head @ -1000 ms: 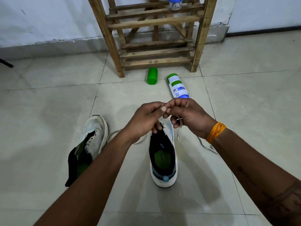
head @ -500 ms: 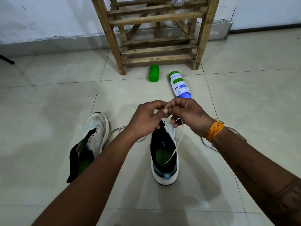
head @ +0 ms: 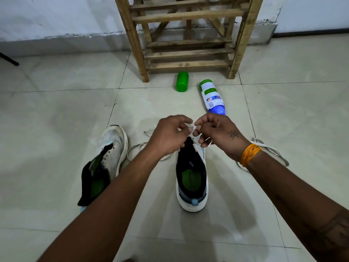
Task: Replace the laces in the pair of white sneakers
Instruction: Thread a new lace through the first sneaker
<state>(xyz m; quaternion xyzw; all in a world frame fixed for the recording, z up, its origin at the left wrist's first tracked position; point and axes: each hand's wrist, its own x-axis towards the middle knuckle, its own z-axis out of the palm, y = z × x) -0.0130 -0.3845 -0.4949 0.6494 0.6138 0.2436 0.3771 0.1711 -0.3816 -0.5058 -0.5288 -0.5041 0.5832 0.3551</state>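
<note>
A white sneaker (head: 191, 186) with a black and green inside stands upright on the floor, heel toward me. Above its toe end my left hand (head: 168, 137) and my right hand (head: 217, 133) are close together, and both pinch a white lace (head: 193, 127) at its tip between the fingertips. A second white sneaker (head: 111, 148) lies tilted on the floor to the left, without a lace. More white lace lies in loops: one loose lace (head: 137, 148) behind my left wrist, another lace (head: 273, 152) behind my right wrist.
A wooden rack (head: 188, 40) stands against the wall ahead. A green cap (head: 182, 81) and a blue and white spray can (head: 212, 96) lie on the tiled floor in front of it. A dark leg (head: 9, 60) shows at far left.
The lace end that hung down over the sneaker half a second ago no longer hangs there. My hands have drawn slightly apart, with the lace tip between them.
</note>
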